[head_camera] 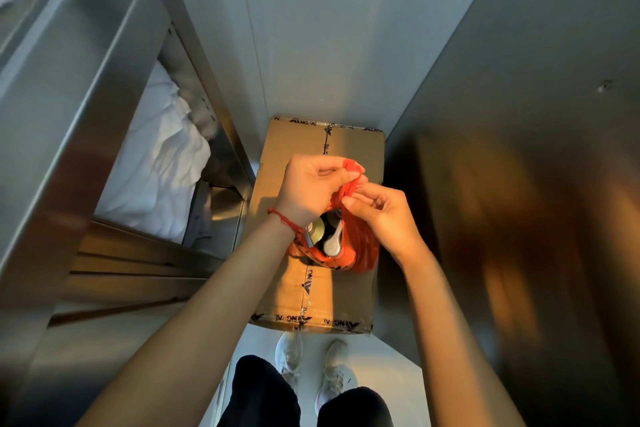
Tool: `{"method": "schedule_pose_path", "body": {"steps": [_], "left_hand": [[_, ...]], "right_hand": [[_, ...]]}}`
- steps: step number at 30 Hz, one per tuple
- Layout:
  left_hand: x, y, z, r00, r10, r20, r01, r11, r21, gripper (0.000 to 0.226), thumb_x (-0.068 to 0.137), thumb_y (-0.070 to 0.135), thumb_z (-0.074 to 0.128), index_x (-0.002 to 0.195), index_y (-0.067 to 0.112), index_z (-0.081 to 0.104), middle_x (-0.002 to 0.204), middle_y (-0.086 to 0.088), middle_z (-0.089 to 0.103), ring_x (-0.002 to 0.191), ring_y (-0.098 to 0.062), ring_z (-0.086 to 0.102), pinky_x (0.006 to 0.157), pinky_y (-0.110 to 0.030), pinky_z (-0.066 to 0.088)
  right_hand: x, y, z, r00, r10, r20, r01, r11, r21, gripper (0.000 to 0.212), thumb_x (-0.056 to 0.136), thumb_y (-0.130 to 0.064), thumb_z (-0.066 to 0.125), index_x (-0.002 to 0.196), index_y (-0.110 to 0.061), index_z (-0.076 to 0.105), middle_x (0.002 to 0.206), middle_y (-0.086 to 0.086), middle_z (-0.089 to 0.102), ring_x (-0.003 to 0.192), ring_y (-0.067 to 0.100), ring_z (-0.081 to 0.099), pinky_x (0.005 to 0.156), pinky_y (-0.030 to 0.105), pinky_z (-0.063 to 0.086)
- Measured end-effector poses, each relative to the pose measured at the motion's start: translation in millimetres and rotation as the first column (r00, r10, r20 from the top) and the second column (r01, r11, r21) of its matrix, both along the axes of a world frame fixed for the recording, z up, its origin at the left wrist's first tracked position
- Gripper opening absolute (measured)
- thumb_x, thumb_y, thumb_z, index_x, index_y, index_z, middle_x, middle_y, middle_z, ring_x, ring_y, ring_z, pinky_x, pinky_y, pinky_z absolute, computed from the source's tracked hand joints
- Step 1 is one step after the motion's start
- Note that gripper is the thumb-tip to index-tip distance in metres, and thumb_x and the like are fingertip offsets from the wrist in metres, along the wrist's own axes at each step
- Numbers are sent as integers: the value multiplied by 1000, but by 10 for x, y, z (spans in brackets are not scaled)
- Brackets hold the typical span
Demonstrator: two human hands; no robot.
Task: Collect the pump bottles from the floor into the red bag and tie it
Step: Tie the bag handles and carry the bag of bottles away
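Note:
The red bag (360,246) sits on top of a taped cardboard box (291,288). Through its gaping mouth I see pump bottles (329,239) with silver pump heads inside. My left hand (311,187) is closed on one gathered red handle of the bag, which sticks out past the fingers. My right hand (377,215) pinches the other twisted handle just below it. Both handles are pulled up and cross between the two hands above the bag.
A steel shelf unit (86,114) with white linen (156,163) stands at the left. A steel wall (519,149) closes the right side, a tiled wall (311,45) the back. My white shoes (311,367) stand on the floor just before the box.

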State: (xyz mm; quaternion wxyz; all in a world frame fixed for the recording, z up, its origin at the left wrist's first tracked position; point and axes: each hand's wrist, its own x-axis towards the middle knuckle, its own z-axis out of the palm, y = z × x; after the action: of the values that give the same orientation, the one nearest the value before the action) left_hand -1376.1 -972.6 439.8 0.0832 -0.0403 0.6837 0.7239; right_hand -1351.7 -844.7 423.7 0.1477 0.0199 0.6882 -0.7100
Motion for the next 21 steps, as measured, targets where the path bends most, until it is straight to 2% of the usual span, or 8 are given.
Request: {"method": "schedule_pose_path", "body": {"steps": [2, 6, 10, 13, 16, 18, 20, 21], "left_hand": [[13, -24, 63, 1000, 20, -6, -20, 1000, 21, 20, 79, -11, 58, 93, 1, 65, 53, 8, 69, 56, -4, 67, 54, -14, 52], [18, -46, 172, 995, 37, -95, -44, 996, -82, 15, 78, -3, 63, 87, 7, 70, 74, -10, 70, 62, -3, 68, 58, -16, 54], [43, -132, 237, 996, 9, -85, -19, 992, -122, 17, 80, -2, 62, 92, 9, 69, 86, -14, 71, 68, -6, 67, 67, -18, 55], [139, -244, 246, 994, 13, -109, -35, 979, -202, 18, 82, 3, 62, 94, 15, 68, 86, -5, 70, 67, 6, 63, 66, -9, 49], [351, -347, 223, 985, 119, -123, -145, 960, -239, 20, 84, 8, 61, 102, 15, 67, 93, -7, 71, 80, -4, 66, 76, -16, 52], [537, -443, 217, 959, 151, -240, -233, 903, -360, 20, 86, 13, 61, 105, 11, 67, 98, -3, 70, 88, -6, 66, 82, -16, 51], [717, -512, 216, 918, 99, -385, -289, 831, -475, 22, 87, 13, 59, 107, 7, 66, 102, 0, 66, 95, -4, 61, 86, -12, 46], [773, -511, 188, 910, 67, -410, -292, 805, -516, 24, 87, 13, 57, 108, 6, 65, 104, -2, 66, 99, -6, 59, 90, -13, 44]], "right_hand": [[-16, 2, 62, 1000, 9, 5, -9, 1000, 4, 25, 82, 8, 57, 105, -1, 62, 65, -14, 72, 67, -2, 66, 64, 11, 50], [4, -34, 200, 999, 0, 46, -1, 1000, 23, 9, 77, 0, 66, 80, -5, 72, 61, -7, 72, 60, 6, 68, 60, 17, 54], [74, -89, 325, 995, -42, 96, 42, 999, 3, 6, 77, -4, 68, 75, 1, 71, 59, -2, 72, 57, 10, 66, 61, 19, 56], [165, -129, 400, 989, -85, 124, 85, 996, 9, 9, 77, -8, 69, 72, -1, 72, 60, 0, 73, 57, 13, 66, 63, 24, 55], [264, -176, 460, 982, -107, 156, 112, 993, -25, 11, 78, -7, 68, 69, -1, 72, 58, 1, 72, 54, 12, 65, 59, 21, 55], [343, -196, 496, 979, -108, 170, 117, 992, -43, 12, 78, -6, 67, 68, -2, 72, 56, 1, 72, 51, 10, 65, 55, 19, 53], [413, -180, 512, 979, -111, 169, 118, 992, -35, 12, 79, -7, 67, 70, -1, 72, 57, 1, 72, 52, 10, 65, 56, 20, 55], [437, -155, 497, 978, -118, 174, 125, 992, -31, 12, 79, -8, 67, 70, -2, 72, 58, 2, 72, 53, 11, 65, 58, 21, 55]]}}
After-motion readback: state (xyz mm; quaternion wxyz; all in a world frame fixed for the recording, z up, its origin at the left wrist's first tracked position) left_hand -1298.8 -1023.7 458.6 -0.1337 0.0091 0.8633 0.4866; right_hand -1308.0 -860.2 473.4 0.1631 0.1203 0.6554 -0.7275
